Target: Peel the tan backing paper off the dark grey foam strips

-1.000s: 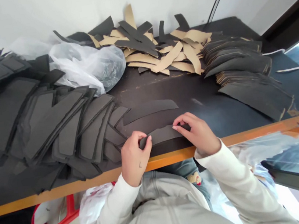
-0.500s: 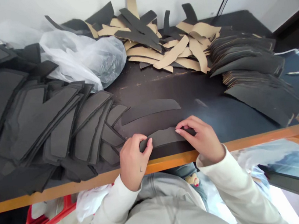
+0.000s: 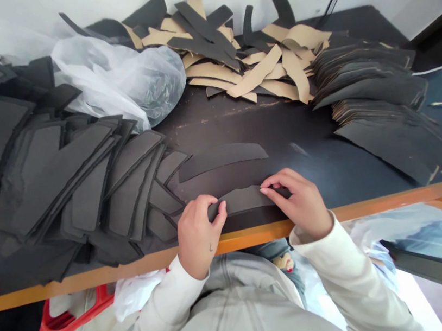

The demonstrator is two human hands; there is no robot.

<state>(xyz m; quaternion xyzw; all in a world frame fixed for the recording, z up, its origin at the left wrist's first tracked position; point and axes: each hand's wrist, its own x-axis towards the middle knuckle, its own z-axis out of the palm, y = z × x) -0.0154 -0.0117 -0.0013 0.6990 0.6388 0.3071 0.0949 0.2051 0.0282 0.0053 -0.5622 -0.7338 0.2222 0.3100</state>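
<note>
A dark curved strip (image 3: 244, 199) lies near the front edge of the dark table, between my two hands. My left hand (image 3: 201, 233) pinches its left end between thumb and fingers. At its right end, the thumb and index finger of my right hand (image 3: 297, 198) are closed on the strip. Just beyond it, a second dark curved strip (image 3: 224, 159) lies flat and untouched, its left end beside the heap of dark pieces.
Overlapping dark pieces (image 3: 79, 180) cover the left side. A clear plastic bag (image 3: 122, 80) sits behind them. Tan and black strips (image 3: 261, 72) are heaped at the back. Stacked dark sheets (image 3: 393, 136) stand at the right. An orange edge (image 3: 374, 205) runs along the table's front.
The camera view has shifted slightly. Both hands keep their pinch on the strip's ends, with little visible movement.
</note>
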